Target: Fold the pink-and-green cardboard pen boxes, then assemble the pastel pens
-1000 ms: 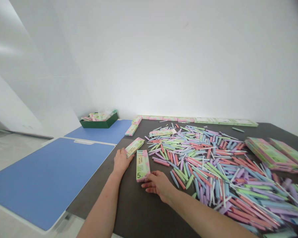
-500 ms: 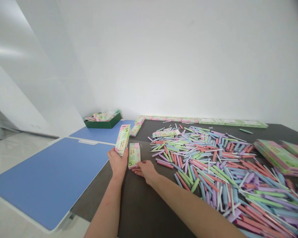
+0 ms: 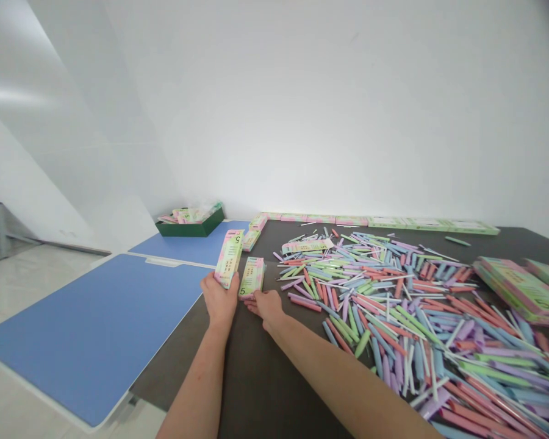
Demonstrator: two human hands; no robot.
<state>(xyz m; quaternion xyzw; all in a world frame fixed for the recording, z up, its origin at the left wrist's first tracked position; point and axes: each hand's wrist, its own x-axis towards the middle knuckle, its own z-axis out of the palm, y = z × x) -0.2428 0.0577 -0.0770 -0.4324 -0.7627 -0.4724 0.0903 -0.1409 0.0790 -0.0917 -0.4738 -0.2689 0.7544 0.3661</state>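
Lifted upright since the earlier frame, a box marked 5 [image 3: 229, 259] is gripped in the curled left hand [image 3: 219, 300] near the dark table's [image 3: 251, 390] left edge. The flat, open right hand [image 3: 268, 306] lies at the foot of a second box [image 3: 251, 277]. Loose pastel pens [image 3: 384, 311] remain heaped mid-table, closed boxes [image 3: 521, 289] stacked at right.

The dark tabletop [image 3: 265, 390] stretches out around the right grip [image 3: 268, 308], with a box [image 3: 251, 277] lying against it. To the grip's right spreads a wide heap of pastel pens [image 3: 370, 292], and farther right sit stacked boxes [image 3: 516, 292]. Beyond the grip lie two more boxes [image 3: 251, 240], then a row of flat boxes [image 3: 379, 222] along the far edge. A blue tabletop [image 3: 91, 329] adjoins on the grip's left.
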